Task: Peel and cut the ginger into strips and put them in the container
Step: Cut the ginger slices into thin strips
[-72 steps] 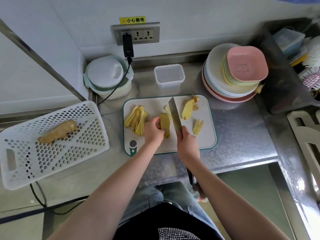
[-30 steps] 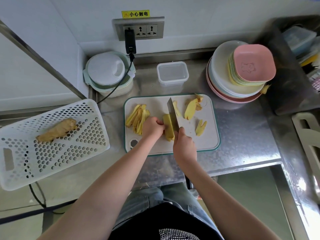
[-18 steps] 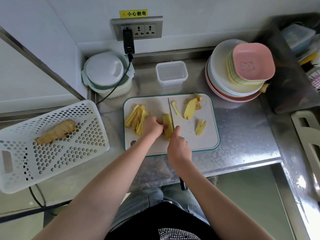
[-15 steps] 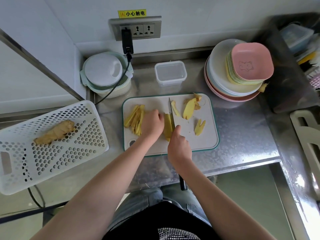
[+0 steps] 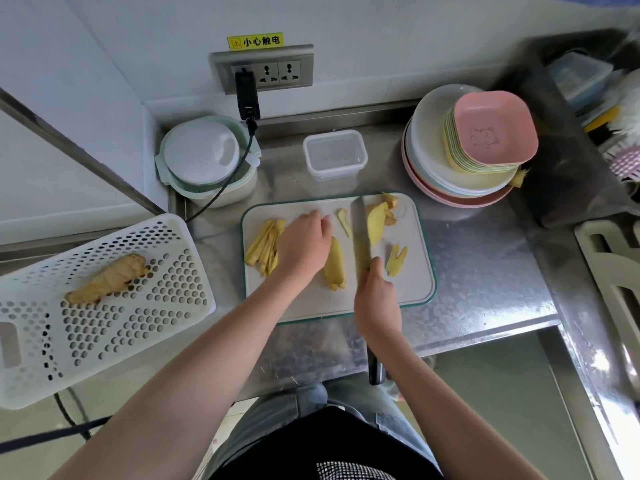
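Observation:
A white cutting board (image 5: pixel 412 292) lies in front of me. On it are a pile of ginger strips (image 5: pixel 265 247) at the left, a peeled ginger piece (image 5: pixel 335 265) in the middle, and more ginger pieces (image 5: pixel 376 223) and peel at the right. My left hand (image 5: pixel 304 242) lies with relaxed fingers between the strips and the middle piece. My right hand (image 5: pixel 375 303) grips a knife (image 5: pixel 361 237), its blade flat on the board right of that piece. An empty clear container (image 5: pixel 335 154) stands behind the board.
A white perforated basket (image 5: pixel 86 327) at the left holds an unpeeled ginger root (image 5: pixel 105 279). A lidded round pot (image 5: pixel 206 161) with a cable stands at back left. Stacked plates and a pink dish (image 5: pixel 491 133) sit at back right. The steel counter edge runs just below the board.
My left hand has let go of the middle ginger piece and slid left and back toward the strips. The knife has shifted right, away from the piece, and lies flatter.

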